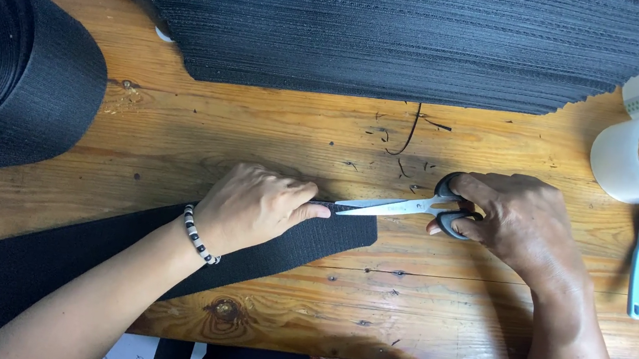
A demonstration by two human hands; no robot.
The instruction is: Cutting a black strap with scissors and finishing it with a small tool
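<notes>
Head view: the black strap (162,253) is pinned flat on the wooden surface (443,303) by the left hand (254,205), its grip spread open, fingers pressed near the strap's cut end. The scissors (406,207) are held in the right hand (516,218), grip closed through the handles, blades laid along the strap's upper edge.

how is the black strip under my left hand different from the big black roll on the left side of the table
The black strip lies flat and unrolled on the table; the big black roll is wound into a thick coil. The strip is pinned by the left hand and meets the scissors; the roll sits untouched. Both look like the same black woven material.
</notes>
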